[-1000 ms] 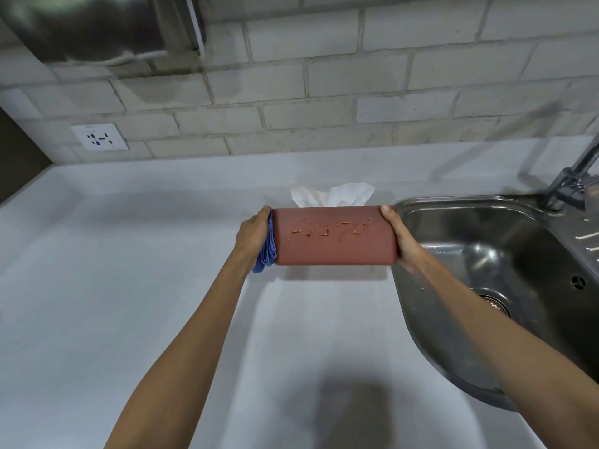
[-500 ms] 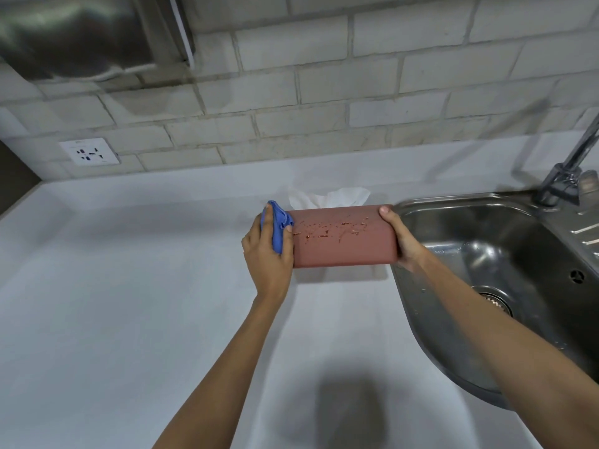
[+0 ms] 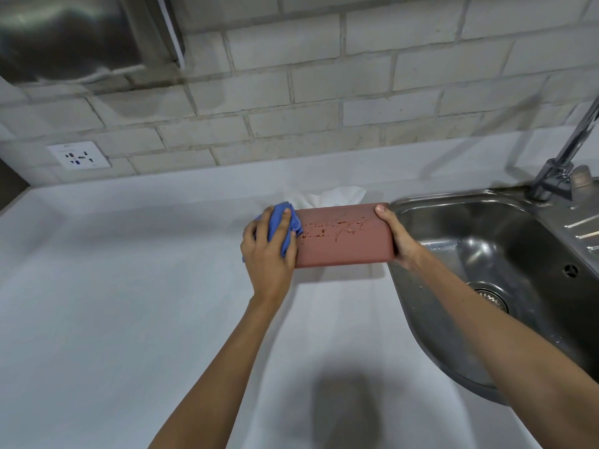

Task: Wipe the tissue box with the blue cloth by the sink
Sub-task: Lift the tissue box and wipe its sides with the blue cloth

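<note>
A reddish-brown tissue box (image 3: 343, 241) is tipped on its side above the white counter, its near face speckled with wet reddish smears. White tissue (image 3: 337, 196) pokes out behind its top. My left hand (image 3: 269, 251) presses a bunched blue cloth (image 3: 281, 226) against the box's left end and near face. My right hand (image 3: 397, 236) grips the box's right end, thumb on the top corner, just at the sink's rim.
A steel sink (image 3: 492, 273) with a drain (image 3: 491, 298) lies right of the box, a tap (image 3: 560, 170) behind it. The white counter (image 3: 129, 303) stretches left and toward me. A wall socket (image 3: 79, 155) and a steel cabinet (image 3: 74, 37) are upper left.
My left hand with the cloth came round from the box's left end onto its near face and top corner. The box sits slightly lower in view; my right hand holds as before.
</note>
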The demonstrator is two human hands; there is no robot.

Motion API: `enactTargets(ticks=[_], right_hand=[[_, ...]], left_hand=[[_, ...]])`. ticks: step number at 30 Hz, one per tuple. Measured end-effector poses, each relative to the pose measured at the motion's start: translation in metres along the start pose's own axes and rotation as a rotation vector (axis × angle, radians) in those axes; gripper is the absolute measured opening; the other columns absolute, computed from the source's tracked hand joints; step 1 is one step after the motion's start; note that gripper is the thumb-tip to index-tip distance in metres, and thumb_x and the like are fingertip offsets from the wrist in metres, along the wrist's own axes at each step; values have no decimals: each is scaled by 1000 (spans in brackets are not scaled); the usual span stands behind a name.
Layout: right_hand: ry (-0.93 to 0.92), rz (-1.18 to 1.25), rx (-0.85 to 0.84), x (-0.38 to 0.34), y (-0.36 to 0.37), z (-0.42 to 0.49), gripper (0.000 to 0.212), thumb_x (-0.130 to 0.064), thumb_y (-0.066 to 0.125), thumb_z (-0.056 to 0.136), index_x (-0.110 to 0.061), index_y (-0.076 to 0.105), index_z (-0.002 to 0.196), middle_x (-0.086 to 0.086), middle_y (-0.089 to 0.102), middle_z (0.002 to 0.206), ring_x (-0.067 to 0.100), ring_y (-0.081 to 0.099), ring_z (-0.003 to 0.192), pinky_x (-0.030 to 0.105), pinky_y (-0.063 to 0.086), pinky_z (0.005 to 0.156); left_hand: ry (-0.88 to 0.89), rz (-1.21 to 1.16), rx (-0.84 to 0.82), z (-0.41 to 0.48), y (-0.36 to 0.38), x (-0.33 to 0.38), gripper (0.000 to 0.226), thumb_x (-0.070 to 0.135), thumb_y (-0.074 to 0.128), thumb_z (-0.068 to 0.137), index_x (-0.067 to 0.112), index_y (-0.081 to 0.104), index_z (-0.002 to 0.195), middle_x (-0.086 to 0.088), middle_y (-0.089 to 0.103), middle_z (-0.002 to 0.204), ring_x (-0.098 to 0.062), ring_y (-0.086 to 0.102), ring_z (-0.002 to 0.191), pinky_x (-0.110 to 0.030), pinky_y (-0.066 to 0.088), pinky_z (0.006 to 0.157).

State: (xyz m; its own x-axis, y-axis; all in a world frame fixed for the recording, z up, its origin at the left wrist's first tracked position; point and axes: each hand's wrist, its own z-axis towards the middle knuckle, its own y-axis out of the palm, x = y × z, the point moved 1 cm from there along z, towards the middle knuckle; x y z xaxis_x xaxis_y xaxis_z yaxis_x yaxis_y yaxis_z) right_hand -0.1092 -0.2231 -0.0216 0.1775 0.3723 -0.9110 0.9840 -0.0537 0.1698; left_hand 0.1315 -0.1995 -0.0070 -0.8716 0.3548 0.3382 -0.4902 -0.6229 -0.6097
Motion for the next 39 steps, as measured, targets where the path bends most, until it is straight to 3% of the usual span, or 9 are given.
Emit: enactTargets(ticks=[4, 11, 17, 23, 25, 30, 34, 36, 39], right_hand=[[-6, -12, 8, 0, -1, 1, 108, -81, 71, 33, -20, 63, 121, 11, 67, 123, 28, 61, 117, 49, 43, 106], [4, -43, 33, -2, -1, 2, 114, -83, 70, 28, -20, 62, 123, 9, 67, 123, 27, 61, 117, 49, 43, 106], [1, -72, 36, -2, -3, 2, 114, -85, 68, 29, -20, 62, 122, 9, 67, 122, 28, 60, 117, 49, 43, 106], [4, -73, 31, -3, -2, 4, 108, -84, 69, 30, -21, 64, 118, 8, 68, 121, 28, 62, 115, 49, 44, 105], [2, -77, 31, -4, -2, 4, 106, -85, 69, 28, -22, 65, 114, 9, 68, 121, 28, 62, 116, 49, 44, 105], [5, -90, 11, -5, -5, 3, 101, -84, 69, 26, -23, 65, 107, 11, 67, 121, 29, 61, 116, 49, 44, 105], [7, -97, 17, -7, -4, 2, 98, -84, 69, 24, -23, 66, 101, 13, 68, 121, 30, 62, 115, 49, 44, 105], [9, -95, 22, -7, -3, 1, 99, -84, 69, 24, -22, 66, 101, 13, 68, 121, 30, 62, 116, 49, 45, 105], [7, -95, 22, -8, -4, 1, 101, -84, 69, 24, -22, 65, 103, 12, 68, 120, 29, 62, 114, 49, 45, 104]], left_hand=[[266, 70, -21, -36, -7, -12, 39, 24, 56, 86, 20, 54, 124, -14, 66, 121, -25, 48, 106, -34, 42, 87], [57, 97, -18, 6, -1, 6, 38, 27, 53, 84, 14, 69, 116, -13, 68, 116, -23, 42, 105, -39, 48, 80], [359, 150, -44, -41, -3, -2, 41, 25, 55, 83, 20, 54, 123, -12, 69, 116, -25, 47, 105, -36, 42, 82], [109, 149, -44, 3, 1, 3, 40, 26, 49, 84, 14, 69, 116, -10, 70, 112, -23, 42, 104, -39, 49, 77], [126, 156, -38, 7, 9, 19, 39, 27, 50, 84, 14, 69, 116, -10, 70, 112, -23, 43, 104, -38, 48, 77], [383, 143, -60, -31, 3, 8, 39, 24, 55, 81, 15, 67, 117, -13, 69, 115, -25, 46, 103, -35, 38, 82], [218, 160, -14, -5, -2, -5, 37, 25, 53, 81, 14, 70, 113, -13, 70, 109, -25, 45, 103, -39, 46, 79], [143, 175, -11, 11, 6, 6, 39, 26, 51, 81, 13, 71, 112, -12, 70, 108, -25, 43, 103, -38, 39, 81], [216, 168, -19, 2, 13, 24, 40, 25, 53, 80, 13, 70, 114, -13, 70, 110, -25, 43, 102, -35, 34, 83]])
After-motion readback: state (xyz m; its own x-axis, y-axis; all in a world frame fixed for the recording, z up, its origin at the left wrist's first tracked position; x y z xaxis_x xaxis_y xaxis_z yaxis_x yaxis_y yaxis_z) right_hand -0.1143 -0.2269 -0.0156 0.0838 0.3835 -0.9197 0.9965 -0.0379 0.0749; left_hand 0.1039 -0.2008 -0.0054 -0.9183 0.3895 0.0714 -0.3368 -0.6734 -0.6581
